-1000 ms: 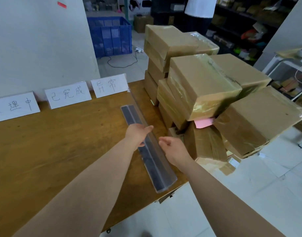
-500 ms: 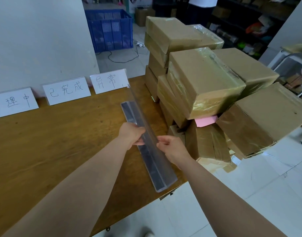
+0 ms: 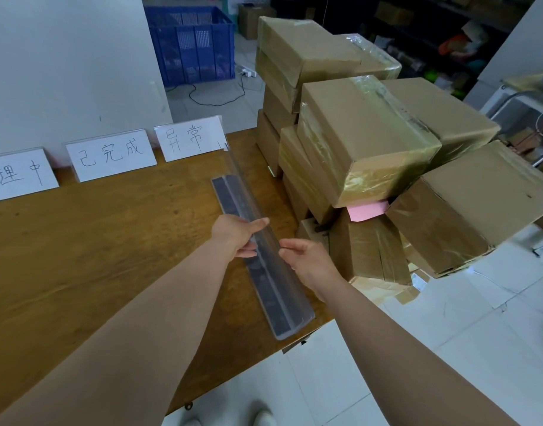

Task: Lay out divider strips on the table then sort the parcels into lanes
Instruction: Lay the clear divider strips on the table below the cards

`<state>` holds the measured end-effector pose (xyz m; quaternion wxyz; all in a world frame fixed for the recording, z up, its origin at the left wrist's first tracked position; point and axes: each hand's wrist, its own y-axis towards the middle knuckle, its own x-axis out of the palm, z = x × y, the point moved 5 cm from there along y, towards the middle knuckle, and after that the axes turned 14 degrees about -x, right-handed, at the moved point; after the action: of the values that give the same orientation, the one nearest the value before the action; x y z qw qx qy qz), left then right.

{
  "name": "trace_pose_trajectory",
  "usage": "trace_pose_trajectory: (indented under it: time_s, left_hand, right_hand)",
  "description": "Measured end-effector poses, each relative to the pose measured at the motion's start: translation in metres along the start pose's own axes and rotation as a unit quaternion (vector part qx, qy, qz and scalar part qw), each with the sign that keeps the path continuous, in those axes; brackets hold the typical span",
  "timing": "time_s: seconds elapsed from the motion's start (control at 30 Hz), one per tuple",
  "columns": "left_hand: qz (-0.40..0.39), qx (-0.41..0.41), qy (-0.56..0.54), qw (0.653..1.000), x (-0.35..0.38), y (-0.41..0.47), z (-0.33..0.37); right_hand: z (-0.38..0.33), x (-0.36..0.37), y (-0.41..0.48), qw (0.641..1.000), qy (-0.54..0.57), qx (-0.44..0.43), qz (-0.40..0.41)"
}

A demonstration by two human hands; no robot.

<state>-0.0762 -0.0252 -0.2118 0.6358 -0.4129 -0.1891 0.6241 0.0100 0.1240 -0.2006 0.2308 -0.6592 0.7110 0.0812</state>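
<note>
Strip (image 3: pixel 279 302) pinched mid-length, left hand (image 3: pixel 236 238), right hand (image 3: pixel 308 261)

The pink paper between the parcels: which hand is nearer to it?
Right. The right hand pinches the strip below-left of the pink paper; the left hand grips the strip from its other side, farther left.

There are three white sign cards (image 3: pixel 110 155) on one wooden table (image 3: pixel 79 256). One blue crate (image 3: pixel 190 44) sits on the floor. One pink paper (image 3: pixel 367 209) pokes out of the brown parcels (image 3: pixel 362 133); at least eight show, piled too tight to count all. Two hands, the left hand (image 3: pixel 233 238) and the right hand (image 3: pixel 310 262), hold one see-through divider strip (image 3: pixel 282 305).
</note>
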Motion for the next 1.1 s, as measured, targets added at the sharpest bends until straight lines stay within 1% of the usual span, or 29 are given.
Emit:
trace_pose_trajectory:
  time_s: [0.1,0.33,0.5,0.63,0.77,0.9,0.97,1.1]
  left_hand:
    - [-0.023,-0.016,-0.015,1.000,0.002,0.001,0.000]
    - [-0.093,-0.054,-0.062,0.992,-0.010,0.001,-0.009]
    - [-0.104,-0.056,-0.079,0.990,-0.021,0.000,-0.017]
    - [-0.092,-0.048,-0.095,0.990,-0.024,-0.003,-0.022]
    - [-0.085,-0.043,-0.117,0.989,-0.026,-0.003,-0.030]
    - [-0.024,-0.004,-0.077,0.997,-0.045,-0.002,-0.036]
    - [-0.002,0.013,-0.053,0.998,-0.054,-0.005,-0.039]
    - [0.026,0.030,-0.031,0.999,-0.075,-0.017,-0.047]
  right_hand:
    - [0.000,-0.001,-0.001,1.000,0.001,0.003,-0.003]
    - [-0.006,-0.002,0.000,0.999,0.003,-0.034,0.014]
    - [-0.012,0.008,0.003,0.998,-0.016,-0.046,-0.028]
    - [-0.016,0.022,0.003,0.994,-0.062,-0.051,-0.077]
    - [-0.017,0.025,0.004,0.991,-0.094,-0.046,-0.080]
    - [-0.021,0.025,0.004,0.983,-0.151,-0.069,-0.084]
    - [-0.023,0.027,0.004,0.982,-0.156,-0.078,-0.069]
    - [-0.037,0.030,0.000,0.979,-0.165,-0.121,-0.005]
